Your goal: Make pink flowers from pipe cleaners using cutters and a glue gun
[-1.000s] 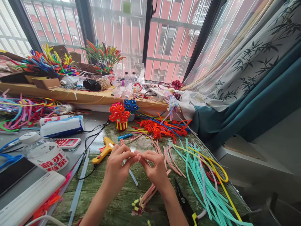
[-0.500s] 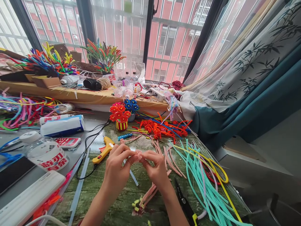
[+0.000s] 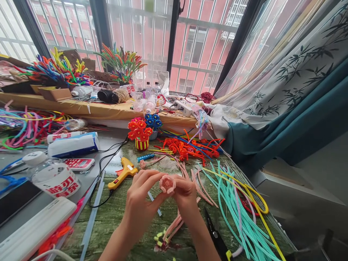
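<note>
Between my two hands is a small pink pipe-cleaner flower (image 3: 167,183), its cupped opening turned toward me. The fingers and thumb of my left hand (image 3: 145,190) pinch it from the left. My right hand (image 3: 185,192) grips its right side, with some fingers hidden behind it. Under and beyond my hands lie loose pink pipe cleaners (image 3: 199,186). Another small pink piece (image 3: 143,164) rests past my left fingers. Below my hands, a bundle of pink stems with pale yellow bits (image 3: 162,239) lies on the green tabletop (image 3: 114,224).
A yellow glue gun (image 3: 123,173) and its black cord lie left. Black scissors (image 3: 215,233) and turquoise pipe cleaners (image 3: 231,203) lie right. A striped pot of red flowers (image 3: 141,144) stands ahead, beside orange-red pieces (image 3: 182,146). A plastic bottle (image 3: 51,174) stands at far left.
The pink flower has been turned so its open cup faces me and shows more fully. Both hands have shifted slightly right and changed their hold around it.
</note>
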The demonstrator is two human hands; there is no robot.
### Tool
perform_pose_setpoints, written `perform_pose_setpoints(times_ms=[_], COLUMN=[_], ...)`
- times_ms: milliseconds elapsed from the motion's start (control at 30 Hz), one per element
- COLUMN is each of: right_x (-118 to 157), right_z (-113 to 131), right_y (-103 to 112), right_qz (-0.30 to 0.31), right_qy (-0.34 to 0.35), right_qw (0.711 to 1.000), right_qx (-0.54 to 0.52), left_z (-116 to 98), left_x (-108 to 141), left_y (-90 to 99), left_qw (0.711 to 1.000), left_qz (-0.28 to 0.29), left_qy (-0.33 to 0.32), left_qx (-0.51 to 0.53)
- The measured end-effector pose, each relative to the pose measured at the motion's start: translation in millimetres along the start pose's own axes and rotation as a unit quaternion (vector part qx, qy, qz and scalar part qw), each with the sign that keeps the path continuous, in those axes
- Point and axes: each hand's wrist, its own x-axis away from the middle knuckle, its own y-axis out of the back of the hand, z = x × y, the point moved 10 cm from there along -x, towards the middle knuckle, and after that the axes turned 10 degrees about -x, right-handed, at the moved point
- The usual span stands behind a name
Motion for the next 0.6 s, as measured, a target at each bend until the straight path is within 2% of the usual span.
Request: perform_pose_setpoints(times_ms=[233,467,600], right_x=[2.6,1.5,0.6], right_z=[-4.0,-3.4,-0.2], right_y=[1.5,6.7,3.6], right_qz=[-0.007,-0.029,-0.011], right_qy=[-0.02,-0.009,-0.012], right_qw=[1.0,0.999,0.999], right_qx=[-0.014,0.01,0.028], left_z=[-7.6,-2.5,0.0], left_x=[-0.5,-0.4,1.8], left_y=[4.6,0.1,4.1], left_qw=[0.999,0.999,0.999], left_qz=[-0.019,0.008,-0.009], left_qy=[-0.009,0.016,0.023], left_qx=[0.037,0.049,0.035])
